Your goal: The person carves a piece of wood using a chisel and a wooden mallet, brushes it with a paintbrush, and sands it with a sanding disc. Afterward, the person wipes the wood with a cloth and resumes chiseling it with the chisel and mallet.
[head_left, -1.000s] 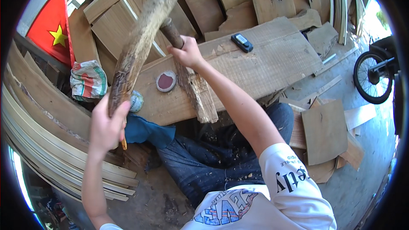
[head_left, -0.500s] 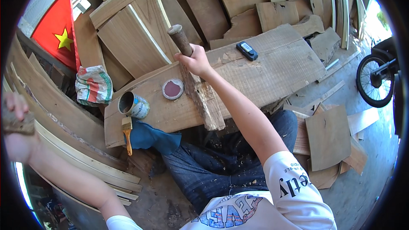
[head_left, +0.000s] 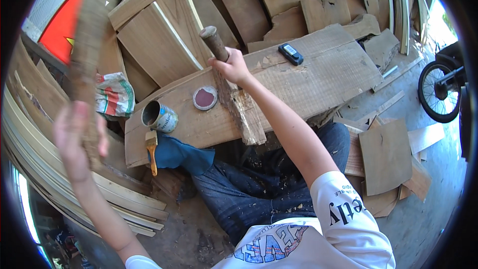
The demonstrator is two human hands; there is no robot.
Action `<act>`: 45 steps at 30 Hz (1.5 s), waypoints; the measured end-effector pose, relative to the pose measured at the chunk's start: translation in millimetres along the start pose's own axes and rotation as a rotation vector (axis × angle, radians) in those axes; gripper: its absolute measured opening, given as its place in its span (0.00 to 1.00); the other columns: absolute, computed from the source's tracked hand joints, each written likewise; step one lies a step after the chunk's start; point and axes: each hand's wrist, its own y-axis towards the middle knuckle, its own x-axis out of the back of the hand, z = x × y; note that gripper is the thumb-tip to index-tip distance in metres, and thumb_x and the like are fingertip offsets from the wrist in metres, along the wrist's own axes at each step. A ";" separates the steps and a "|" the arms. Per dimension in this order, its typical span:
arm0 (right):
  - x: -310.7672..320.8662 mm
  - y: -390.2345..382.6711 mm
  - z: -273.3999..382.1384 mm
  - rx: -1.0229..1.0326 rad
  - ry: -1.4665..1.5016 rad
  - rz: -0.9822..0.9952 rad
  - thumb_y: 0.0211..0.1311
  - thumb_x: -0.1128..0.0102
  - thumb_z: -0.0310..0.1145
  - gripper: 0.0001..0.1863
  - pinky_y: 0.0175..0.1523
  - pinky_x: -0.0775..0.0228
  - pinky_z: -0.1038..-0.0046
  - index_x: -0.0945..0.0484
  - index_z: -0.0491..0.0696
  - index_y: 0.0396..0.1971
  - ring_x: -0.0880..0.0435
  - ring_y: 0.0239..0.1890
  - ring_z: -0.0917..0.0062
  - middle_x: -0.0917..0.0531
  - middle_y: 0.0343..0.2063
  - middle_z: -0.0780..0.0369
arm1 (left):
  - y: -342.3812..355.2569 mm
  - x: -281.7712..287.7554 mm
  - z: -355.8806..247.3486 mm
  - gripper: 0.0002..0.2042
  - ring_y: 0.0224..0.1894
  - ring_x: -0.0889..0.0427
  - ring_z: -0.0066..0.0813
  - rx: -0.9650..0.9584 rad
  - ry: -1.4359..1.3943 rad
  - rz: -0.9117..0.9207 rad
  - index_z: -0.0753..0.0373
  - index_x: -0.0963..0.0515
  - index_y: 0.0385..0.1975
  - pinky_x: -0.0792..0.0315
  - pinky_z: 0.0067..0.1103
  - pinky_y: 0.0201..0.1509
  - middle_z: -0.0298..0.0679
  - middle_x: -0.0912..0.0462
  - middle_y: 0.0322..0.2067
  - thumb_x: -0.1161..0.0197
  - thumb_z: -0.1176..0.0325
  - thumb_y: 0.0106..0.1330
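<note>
My left hand (head_left: 79,139), smeared by motion, is closed round the lower end of a long rough brown piece of wood (head_left: 89,45), raised on the left. My right hand (head_left: 231,67) is wrapped round a rough wooden piece with a round handle-like end (head_left: 214,42); its squared, splintered end (head_left: 249,119) lies across the thick plank (head_left: 318,69). To its left on the plank are a round lid with dark red inside (head_left: 204,98) and an opened paint can (head_left: 160,118). A flat paintbrush (head_left: 151,152) leans by the can, beside blue cloth (head_left: 189,154) at my leg.
A small black device (head_left: 291,54) lies on the plank's far part. Boards (head_left: 224,0) lean behind it; long strips (head_left: 114,194) are stacked at left. A crumpled sack (head_left: 115,94) and red flag (head_left: 62,27) are far left. Offcuts (head_left: 386,154) and a wheel (head_left: 439,91) stand at right.
My left hand has swung inward and to the right from the left edge, bringing the long piece of wood upright into view. My right hand keeps its hold, almost unmoved.
</note>
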 end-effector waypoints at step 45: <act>-16.2 2.1 3.3 -0.085 0.061 0.108 0.51 0.32 0.34 0.14 0.25 0.39 0.77 0.28 0.43 0.19 0.33 0.19 0.87 0.28 0.14 0.70 | -7.8 29.5 12.7 0.25 0.10 0.33 0.18 0.054 -0.262 -0.127 0.68 0.35 0.56 0.36 0.14 0.11 0.33 0.31 0.21 0.61 0.51 0.76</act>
